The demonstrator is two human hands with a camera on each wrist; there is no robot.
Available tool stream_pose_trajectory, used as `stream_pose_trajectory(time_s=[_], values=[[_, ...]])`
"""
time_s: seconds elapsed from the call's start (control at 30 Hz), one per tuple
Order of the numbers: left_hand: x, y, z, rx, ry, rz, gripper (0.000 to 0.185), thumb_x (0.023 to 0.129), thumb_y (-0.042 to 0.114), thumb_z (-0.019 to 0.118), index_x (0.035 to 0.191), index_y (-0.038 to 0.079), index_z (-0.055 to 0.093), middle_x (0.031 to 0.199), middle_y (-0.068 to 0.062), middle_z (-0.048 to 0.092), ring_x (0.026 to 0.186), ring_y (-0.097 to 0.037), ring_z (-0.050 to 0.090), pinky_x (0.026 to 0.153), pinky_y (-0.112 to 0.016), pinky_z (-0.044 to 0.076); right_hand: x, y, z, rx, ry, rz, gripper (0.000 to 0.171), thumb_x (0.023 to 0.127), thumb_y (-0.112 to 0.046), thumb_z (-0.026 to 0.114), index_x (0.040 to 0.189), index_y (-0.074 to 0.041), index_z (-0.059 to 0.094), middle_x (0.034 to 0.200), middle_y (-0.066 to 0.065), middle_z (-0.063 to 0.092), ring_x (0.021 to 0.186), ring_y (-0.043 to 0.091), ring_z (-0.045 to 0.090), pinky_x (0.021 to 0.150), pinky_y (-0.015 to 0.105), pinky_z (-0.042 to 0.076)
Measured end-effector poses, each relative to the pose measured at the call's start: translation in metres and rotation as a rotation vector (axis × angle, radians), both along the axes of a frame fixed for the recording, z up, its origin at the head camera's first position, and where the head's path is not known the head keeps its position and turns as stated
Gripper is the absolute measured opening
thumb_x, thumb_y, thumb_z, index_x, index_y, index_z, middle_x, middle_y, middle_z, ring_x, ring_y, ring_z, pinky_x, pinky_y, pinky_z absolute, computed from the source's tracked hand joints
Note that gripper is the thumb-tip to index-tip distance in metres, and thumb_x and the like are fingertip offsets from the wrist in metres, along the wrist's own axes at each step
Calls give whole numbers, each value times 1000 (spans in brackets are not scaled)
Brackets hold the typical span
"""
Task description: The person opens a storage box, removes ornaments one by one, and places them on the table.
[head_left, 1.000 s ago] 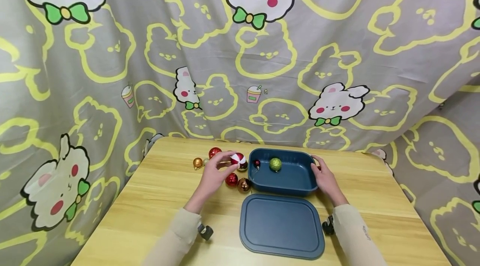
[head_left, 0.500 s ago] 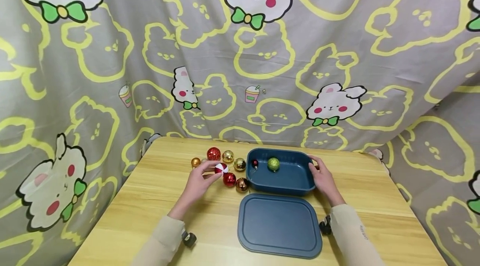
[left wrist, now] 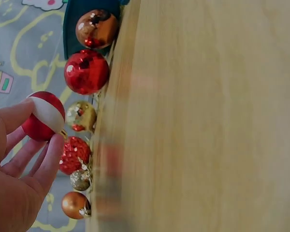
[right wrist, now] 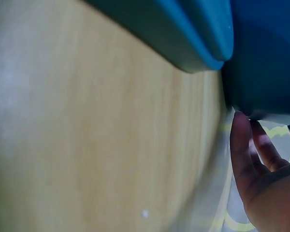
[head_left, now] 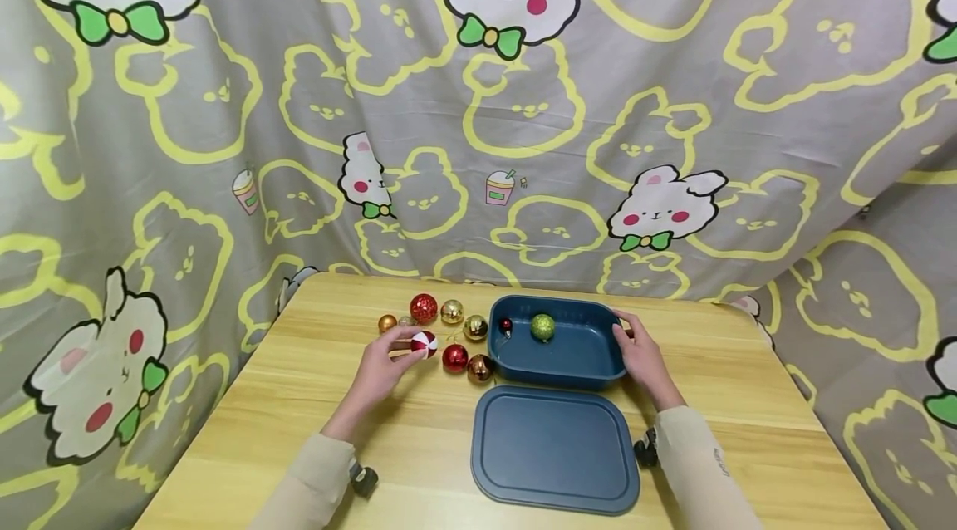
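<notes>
My left hand (head_left: 380, 365) pinches a red-and-white striped Christmas bauble (head_left: 424, 345) between thumb and fingers. In the left wrist view the striped bauble (left wrist: 44, 116) shows a white band across red. My right hand (head_left: 645, 355) holds the right end of a dark blue box (head_left: 591, 351), fingers against its outer wall. Inside the box lie a green glitter bauble (head_left: 542, 327) and a small dark red bauble (head_left: 505, 324). Near my left hand are a red glitter bauble (head_left: 423, 308), a shiny red bauble (head_left: 454, 358) and a small orange bauble (head_left: 386, 322).
A blue-grey lid (head_left: 555, 449) lies flat in front of the box. Against the box's left side sit a copper bauble (head_left: 481, 368) and a gold bauble (head_left: 475, 327), with another gold bauble (head_left: 452, 311) behind. A patterned curtain (head_left: 538, 139) hangs beyond the wooden table (head_left: 748, 414).
My left hand has carried the striped bauble leftward, away from the box and past the shiny red bauble. My right hand stays at the box's right end.
</notes>
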State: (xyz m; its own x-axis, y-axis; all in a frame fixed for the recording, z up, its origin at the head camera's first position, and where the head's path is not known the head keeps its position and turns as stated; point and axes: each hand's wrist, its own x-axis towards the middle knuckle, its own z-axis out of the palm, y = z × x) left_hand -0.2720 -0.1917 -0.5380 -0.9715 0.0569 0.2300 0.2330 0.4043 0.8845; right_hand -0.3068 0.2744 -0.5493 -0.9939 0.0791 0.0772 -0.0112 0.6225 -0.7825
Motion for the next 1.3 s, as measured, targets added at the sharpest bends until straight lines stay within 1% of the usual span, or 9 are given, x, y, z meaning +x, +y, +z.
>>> stream_pose_trajectory(time_s=[0.17, 0.33, 0.43, 0.6, 0.73, 0.93, 1.1, 1.3], values=[[0, -3, -4, -36, -40, 9, 44, 90, 8, 79, 132, 6, 67, 126, -15, 70, 112, -36, 70, 93, -40, 62, 1, 0, 1, -5, -16, -1, 48, 113, -37, 39, 158, -18, 41, 128, 28, 60, 112, 40, 58, 91, 43, 48], [1, -4, -7, -43, -67, 19, 43, 90, 8, 79, 131, 6, 67, 125, -18, 70, 110, -39, 71, 89, -40, 64, 1, 1, 1, -11, -16, -1, 49, 113, -38, 39, 158, -18, 41, 128, 28, 60, 112, 41, 58, 91, 43, 48], [0, -4, -7, -43, -88, 22, 41, 90, 7, 80, 129, 6, 68, 124, -17, 71, 109, -38, 71, 87, -40, 64, 1, 1, 1, -12, -15, -3, 48, 113, -37, 39, 158, -18, 41, 128, 28, 60, 113, 41, 58, 91, 44, 48], [-2, -3, -8, -52, -135, 32, 37, 88, 7, 81, 123, 10, 71, 122, -13, 72, 106, -33, 73, 91, -41, 62, 1, 1, 1, -13, -12, -3, 48, 113, -36, 40, 158, -18, 41, 128, 28, 60, 114, 40, 58, 91, 43, 48], [-2, -3, -8, -51, -151, 36, 36, 89, 6, 80, 123, 9, 70, 122, -15, 72, 106, -34, 72, 92, -44, 62, 0, 1, 0, -11, -11, -1, 48, 113, -37, 40, 158, -18, 41, 128, 28, 60, 114, 40, 58, 91, 43, 48], [-4, -3, -8, -44, -158, 28, 38, 89, 5, 80, 125, 8, 70, 124, -16, 70, 108, -35, 72, 89, -40, 63, 1, 1, 1, -15, -18, 1, 49, 113, -38, 39, 158, -18, 40, 128, 28, 59, 115, 41, 57, 92, 45, 48], [-6, -2, -8, -65, -139, 16, 37, 88, 5, 82, 123, 8, 70, 122, -15, 71, 104, -32, 72, 87, -39, 63, -1, 1, 0, -6, -3, 1, 48, 113, -37, 39, 157, -18, 41, 124, 27, 60, 110, 39, 58, 89, 41, 47], [-9, 1, -7, -95, -131, 9, 38, 85, 3, 83, 122, 7, 71, 120, -15, 72, 104, -32, 72, 90, -43, 62, -3, 2, -2, 4, 15, 2, 47, 113, -36, 39, 157, -17, 43, 120, 25, 61, 106, 38, 58, 84, 38, 45]])
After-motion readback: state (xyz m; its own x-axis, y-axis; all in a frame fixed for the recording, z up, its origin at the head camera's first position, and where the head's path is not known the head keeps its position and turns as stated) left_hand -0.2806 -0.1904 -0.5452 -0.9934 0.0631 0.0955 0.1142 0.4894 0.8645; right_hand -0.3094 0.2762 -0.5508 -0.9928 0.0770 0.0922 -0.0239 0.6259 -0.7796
